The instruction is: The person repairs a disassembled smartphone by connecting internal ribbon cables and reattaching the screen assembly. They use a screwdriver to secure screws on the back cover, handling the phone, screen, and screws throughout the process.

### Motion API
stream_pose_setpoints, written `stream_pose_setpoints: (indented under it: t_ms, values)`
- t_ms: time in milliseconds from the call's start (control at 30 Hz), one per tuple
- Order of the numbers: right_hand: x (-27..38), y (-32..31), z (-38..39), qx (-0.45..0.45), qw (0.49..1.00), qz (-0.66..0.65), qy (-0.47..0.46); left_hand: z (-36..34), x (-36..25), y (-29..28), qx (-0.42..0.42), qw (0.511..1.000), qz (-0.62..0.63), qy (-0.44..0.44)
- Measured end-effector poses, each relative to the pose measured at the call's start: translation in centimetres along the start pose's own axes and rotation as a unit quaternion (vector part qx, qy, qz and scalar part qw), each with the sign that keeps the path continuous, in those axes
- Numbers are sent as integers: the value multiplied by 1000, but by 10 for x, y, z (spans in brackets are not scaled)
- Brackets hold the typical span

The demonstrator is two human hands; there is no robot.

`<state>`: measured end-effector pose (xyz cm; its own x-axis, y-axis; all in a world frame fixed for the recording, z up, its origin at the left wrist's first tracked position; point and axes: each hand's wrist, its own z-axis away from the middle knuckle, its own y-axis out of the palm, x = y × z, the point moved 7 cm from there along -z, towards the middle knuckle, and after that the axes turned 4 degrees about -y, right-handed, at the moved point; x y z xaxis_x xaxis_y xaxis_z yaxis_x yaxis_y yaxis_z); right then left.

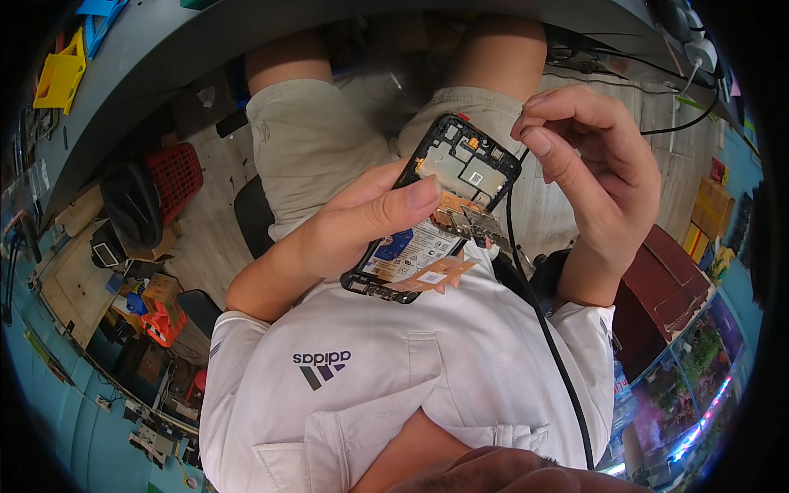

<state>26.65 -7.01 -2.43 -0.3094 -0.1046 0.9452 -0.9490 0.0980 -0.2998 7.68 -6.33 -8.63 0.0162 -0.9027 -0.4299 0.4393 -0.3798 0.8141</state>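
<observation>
My left hand (362,218) grips an opened black smartphone (444,164), thumb across its middle. The phone shows a metal shield plate at the upper end and a battery (411,246) at the lower. A small circuit board (468,223) juts from its middle at the right side, and an orange flex strip (444,271) lies over the lower right part. My right hand (596,168) is beside the phone's upper right corner, thumb and fingers curled close; whatever they hold is too small to make out. A long black cable (549,345) runs down past the phone over my white shirt.
A grey desk edge (173,49) curves above, with yellow trays (57,70) at left and plugs (699,53) at right. Around me are a red plastic basket (177,181), a dark bag (131,205), cardboard boxes (711,205) and a lit aquarium (699,370).
</observation>
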Motion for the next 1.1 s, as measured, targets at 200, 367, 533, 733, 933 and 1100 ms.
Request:
stream_pose_setpoints:
  t_ms: [200, 367, 533, 733, 933, 1100]
  values:
    - [5, -1, -5, 29, 999, 26, -17, 0, 2, -5, 56, 998, -22, -11]
    - [-6, -3, -1, -5, 997, -61, 37, 3, 2, -4, 69, 997, -3, -40]
    - [-10, -3, 3, -29, 988, -111, 99, 4, 2, -2, 42, 999, 12, -29]
    - [-8, 2, 3, -9, 991, -111, 80, 5, 2, 0, 13, 999, 26, -29]
    - [2, 3, -2, 35, 998, -45, 35, 5, 2, -2, 32, 999, -1, -38]
    - [4, 5, -1, 32, 998, -41, 40, 5, 2, -1, 29, 999, -3, -37]
